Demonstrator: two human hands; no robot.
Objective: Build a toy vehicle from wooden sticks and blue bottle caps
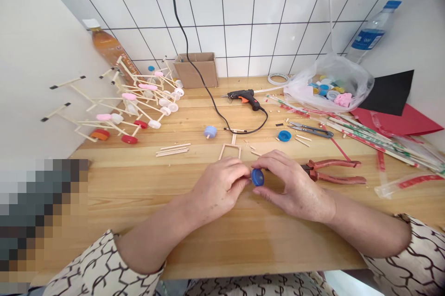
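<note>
Between my two hands is a dark blue bottle cap (257,177), its hollow side facing me. My right hand (294,187) curves round the cap from the right, thumb below and fingers above. My left hand (220,187) is closed in a pinch at the cap's left side; whatever its fingertips grip is too small to make out. Just beyond my hands lies a small frame of wooden sticks (231,146). A light blue cap with a short stick (210,131) rests behind my left hand, and another blue cap (284,136) lies behind my right.
Red-handled pliers (337,164), scissors (311,129) and wrapped sticks (378,140) lie right. A glue gun (243,97) with a black cord is at the back. Stick models with cap wheels (129,96) stand left; a bag of caps (327,85) sits back right.
</note>
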